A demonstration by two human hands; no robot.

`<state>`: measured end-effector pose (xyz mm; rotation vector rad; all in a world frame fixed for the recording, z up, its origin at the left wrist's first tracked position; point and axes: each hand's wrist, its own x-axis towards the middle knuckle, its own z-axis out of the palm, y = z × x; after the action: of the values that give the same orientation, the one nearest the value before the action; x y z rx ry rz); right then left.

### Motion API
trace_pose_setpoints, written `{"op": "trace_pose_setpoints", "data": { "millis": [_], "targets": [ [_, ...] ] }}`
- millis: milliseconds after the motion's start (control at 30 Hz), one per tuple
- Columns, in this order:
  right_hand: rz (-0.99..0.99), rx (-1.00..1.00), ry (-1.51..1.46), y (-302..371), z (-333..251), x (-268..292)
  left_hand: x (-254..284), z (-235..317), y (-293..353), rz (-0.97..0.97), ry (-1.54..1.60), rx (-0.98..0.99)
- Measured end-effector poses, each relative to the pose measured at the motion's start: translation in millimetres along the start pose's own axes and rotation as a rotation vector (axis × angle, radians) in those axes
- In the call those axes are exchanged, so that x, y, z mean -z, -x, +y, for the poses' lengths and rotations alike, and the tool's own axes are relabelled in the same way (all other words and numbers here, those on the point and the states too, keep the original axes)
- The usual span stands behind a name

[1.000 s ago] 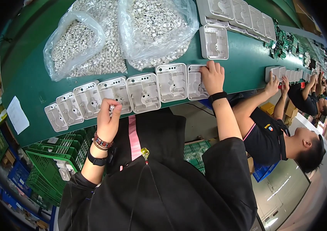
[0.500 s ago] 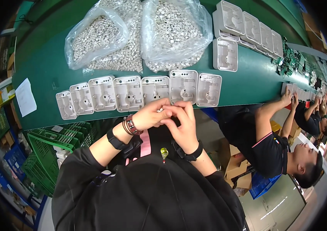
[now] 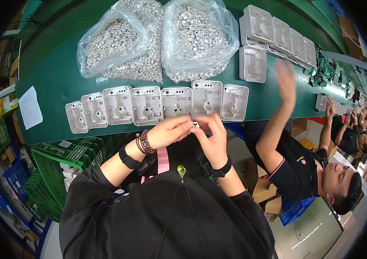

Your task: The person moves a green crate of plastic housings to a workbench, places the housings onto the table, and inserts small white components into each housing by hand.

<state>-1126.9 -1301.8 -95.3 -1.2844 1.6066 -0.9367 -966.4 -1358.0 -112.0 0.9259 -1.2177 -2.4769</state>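
Observation:
My two hands meet in front of the table's near edge. A small white plastic part (image 3: 195, 124) with a dark notch shows between them. My right hand (image 3: 212, 140) pinches it between thumb and fingers. My left hand (image 3: 166, 133) is closed, its thumb tip right beside the part; what lies inside its curled fingers is hidden. Just beyond my hands a row of several light grey plastic housings (image 3: 146, 108) lies open side up, showing round holes and posts. Two clear plastic bags, a left one (image 3: 142, 30) and a right one (image 3: 169, 43), hold heaps of similar small white parts.
More grey housings (image 3: 252, 64) are stacked at the back right, near a pile of green circuit boards (image 3: 321, 64). A co-worker's raised arm (image 3: 274, 125) reaches over the table at right. White paper (image 3: 31, 108) lies at left; green crates (image 3: 49, 177) stand below.
The small white part has come into view between my fingertips as my right hand opened slightly outward. The co-worker's near arm has swung up toward the stacked housings.

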Motion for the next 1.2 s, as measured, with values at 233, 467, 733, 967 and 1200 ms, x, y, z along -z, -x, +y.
{"op": "trace_pose_setpoints", "data": {
  "millis": [233,467,733,967,1200],
  "targets": [
    [-0.036,0.348,0.462,-9.5,-3.2,1.5,6.7,-8.3,1.6,0.14,-0.36,-0.004],
    [0.032,0.512,0.805,-55.2,35.2,15.4,19.4,-30.1,-0.2,0.375,-0.153,-0.051],
    [-0.116,0.634,1.086,-117.2,110.0,22.4,47.8,-46.6,18.3,0.566,0.056,-0.039],
    [-0.18,0.645,1.161,-119.9,114.8,19.2,56.6,-51.4,26.2,0.588,0.135,-0.054],
    [-0.101,0.529,1.143,-103.0,100.4,20.6,54.1,-55.6,24.3,0.62,0.186,-0.058]
  ]
}}
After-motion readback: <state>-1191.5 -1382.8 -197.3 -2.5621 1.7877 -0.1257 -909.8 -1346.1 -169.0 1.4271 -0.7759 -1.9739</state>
